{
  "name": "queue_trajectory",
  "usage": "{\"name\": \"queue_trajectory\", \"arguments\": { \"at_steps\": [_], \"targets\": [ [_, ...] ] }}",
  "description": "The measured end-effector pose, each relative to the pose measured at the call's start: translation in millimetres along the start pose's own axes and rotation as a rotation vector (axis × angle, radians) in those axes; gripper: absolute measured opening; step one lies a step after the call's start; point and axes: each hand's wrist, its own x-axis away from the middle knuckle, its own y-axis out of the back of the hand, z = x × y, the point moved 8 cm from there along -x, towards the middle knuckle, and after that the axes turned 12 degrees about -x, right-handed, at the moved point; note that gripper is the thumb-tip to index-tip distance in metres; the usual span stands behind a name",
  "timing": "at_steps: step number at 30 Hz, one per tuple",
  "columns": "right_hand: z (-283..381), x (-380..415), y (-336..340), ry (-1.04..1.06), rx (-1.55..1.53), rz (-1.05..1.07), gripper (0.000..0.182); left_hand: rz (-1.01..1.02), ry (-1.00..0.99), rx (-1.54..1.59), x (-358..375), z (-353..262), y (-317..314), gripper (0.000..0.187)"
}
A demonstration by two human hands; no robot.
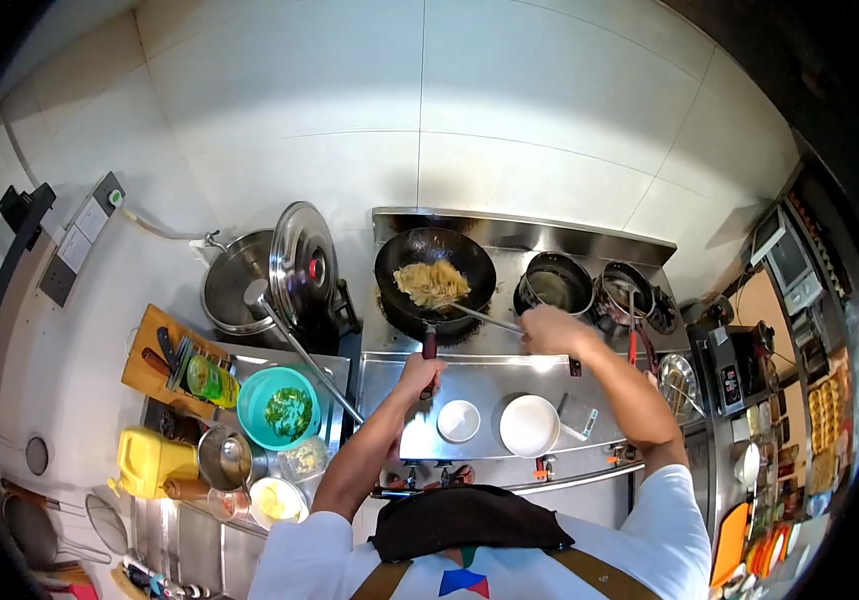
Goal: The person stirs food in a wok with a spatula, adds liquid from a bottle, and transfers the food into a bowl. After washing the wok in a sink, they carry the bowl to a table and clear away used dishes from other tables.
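A black wok (389, 262) sits tilted on the stove, with pale yellow-brown sliced food (432, 284) in it. Its dark handle (430, 345) is in the grip of my left hand (418, 376), fingers wrapped round it. My right hand (551, 331) is closed on a long-handled metal wok utensil (487, 318) that reaches into the food; its head is hidden there. Two white bowls, a small one (458, 421) and a larger one (529, 426), stand on the steel counter in front of me.
Right of the wok are a black pan (555, 283) and a saucepan (624, 285) with a red handle. A large steel pot (239, 283) stands left, its lid (303, 262) propped upright. Nearby are a turquoise bowl (251, 408) of greens and a yellow jug (154, 463).
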Motion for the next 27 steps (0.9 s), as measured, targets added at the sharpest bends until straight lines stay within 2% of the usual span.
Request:
{"name": "queue_trajectory", "arguments": {
  "at_steps": [3,4,6,10,13,15,16,18,19,21,22,23,24,27],
  "targets": [
    [-7,-7,22,-0.012,0.105,0.086,0.023,-0.003,0.097,0.043,1,5,1,0.018],
    [-3,-10,31,0.072,0.107,0.053,0.021,-0.004,0.103,0.046,-1,11,0,0.018],
    [-10,-25,36,0.061,0.128,0.122,0.018,-0.001,0.091,0.069,-9,21,0,0.018],
    [-11,-64,14,0.062,0.133,0.193,0.015,-0.023,0.083,-0.018,-27,40,1,0.018],
    [-27,-109,-24,-0.005,-0.012,0.097,0.015,-0.081,0.073,-0.11,-34,49,0,0.018],
    [-21,-126,-30,0.15,-0.105,-0.057,0.021,-0.121,0.078,-0.098,-35,53,-3,0.016],
    [-22,-123,-27,0.152,-0.102,-0.054,0.021,-0.159,0.08,-0.083,-36,54,-2,0.015],
    [-45,-106,-16,-0.16,-0.636,0.021,0.026,-0.157,0.078,-0.057,-38,56,-4,0.014],
    [-46,-97,-4,-0.228,-0.701,0.058,0.03,-0.16,0.091,-0.08,-38,57,-5,0.014],
    [-62,-91,21,-0.382,-0.731,0.052,0.021,-0.185,0.116,-0.149,-35,54,-7,0.015],
    [-82,-112,22,-0.082,-0.507,0.147,0.017,-0.184,0.119,-0.151,-35,55,-9,0.015],
    [-80,-111,34,-0.06,-0.536,0.234,0.013,-0.19,0.114,-0.134,-37,57,-11,0.015],
    [-86,-110,42,-0.182,-0.65,0.269,0.014,-0.197,0.108,-0.117,-39,59,-12,0.015],
    [-114,-129,39,-0.241,-0.619,0.367,0.014,-0.181,0.116,-0.098,-43,65,-14,0.016]
  ]
}}
